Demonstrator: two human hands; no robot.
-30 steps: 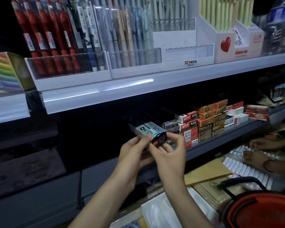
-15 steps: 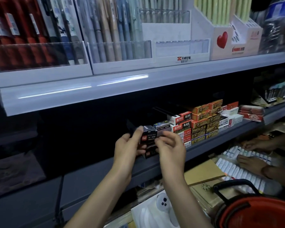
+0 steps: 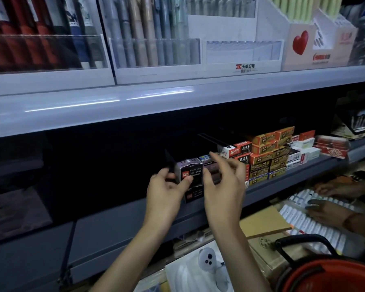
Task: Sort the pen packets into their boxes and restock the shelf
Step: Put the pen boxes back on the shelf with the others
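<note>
The left hand [image 3: 164,192] has its grip clamped on the dark pen box [image 3: 191,171], thumb on the label, likely to square it up. The right hand [image 3: 221,186] has its grip apart, loose just beside the box. The box sits atop another on the lower shelf [image 3: 272,191], left of the orange boxes [image 3: 266,152].

I am logging a black box [image 3: 191,172] showing a red label patch and a greyish top. The stacked boxes [image 3: 268,153] are showing orange with gold print. A white display carton [image 3: 289,59] is carrying a red heart. A red basket [image 3: 335,279] is showing a black handle.
</note>
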